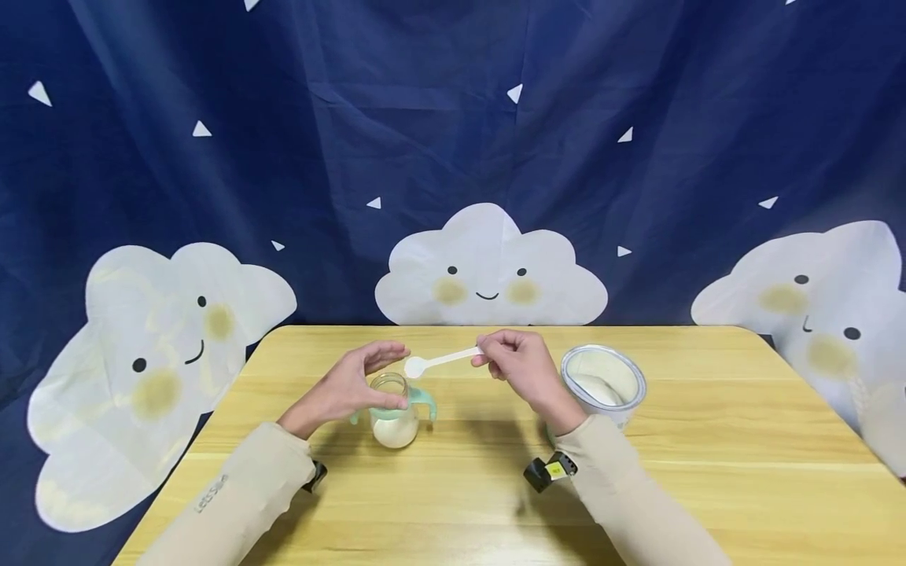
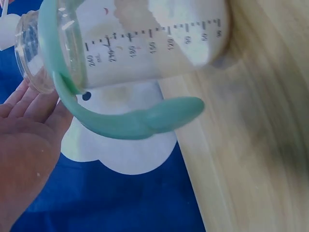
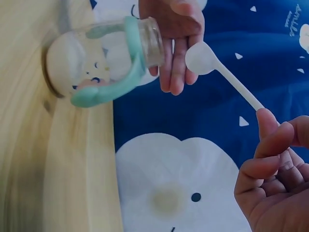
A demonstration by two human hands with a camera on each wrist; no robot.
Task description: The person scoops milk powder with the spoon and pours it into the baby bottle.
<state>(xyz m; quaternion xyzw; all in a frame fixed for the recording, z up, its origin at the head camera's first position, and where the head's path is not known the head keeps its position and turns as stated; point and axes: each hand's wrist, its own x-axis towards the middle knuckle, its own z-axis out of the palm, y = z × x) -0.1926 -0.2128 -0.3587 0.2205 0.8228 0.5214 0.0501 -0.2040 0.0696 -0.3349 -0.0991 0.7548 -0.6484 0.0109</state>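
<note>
A clear baby bottle with a mint-green two-handled collar stands uncapped on the table, white powder at its bottom. Its side carries a printed measuring scale. My left hand is beside the bottle's neck, thumb in front and the other fingers stretched out behind the mouth. Between thumb and fingertips, my right hand pinches the end of a long-handled white measuring scoop. The scoop's bowl hangs above and just right of the bottle's mouth, close to the left fingertips. What the bowl contains is hidden.
An open tin of pale powder stands to the right, partly behind my right wrist. Both hands work over a light wooden table. Behind its far edge hangs a dark blue curtain printed with smiling clouds.
</note>
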